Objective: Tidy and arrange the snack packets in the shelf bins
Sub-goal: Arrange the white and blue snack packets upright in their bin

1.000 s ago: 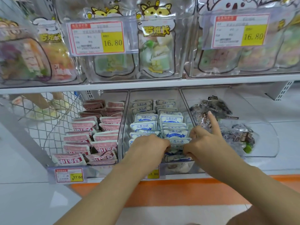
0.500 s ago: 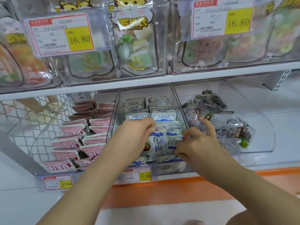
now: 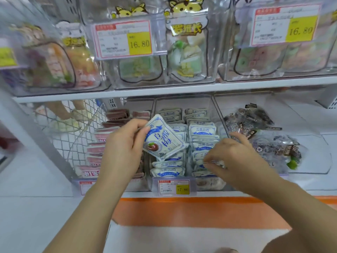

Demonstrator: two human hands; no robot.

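My left hand [image 3: 125,145] grips a white-and-blue snack packet [image 3: 163,138] by its left edge and holds it tilted above the middle clear bin [image 3: 182,101]. That bin holds two rows of the same blue-and-white packets [image 3: 201,128]. My right hand [image 3: 235,154] reaches into the bin's right row near the front, its fingertips pinching the top edge of a packet [image 3: 206,161] there.
The left bin holds rows of pink packets [image 3: 96,148]. The right bin [image 3: 310,168] holds loose dark-wrapped sweets [image 3: 249,121]. Yellow price tags [image 3: 175,187] hang on the bin fronts. Above, an upper shelf [image 3: 164,89] carries clear bins of sweets. A wire basket [image 3: 73,128] stands at left.
My left hand has lifted a blue-and-white packet out of the middle bin and raised it. My right hand has stayed at the front of the right row. The view has shifted slightly.
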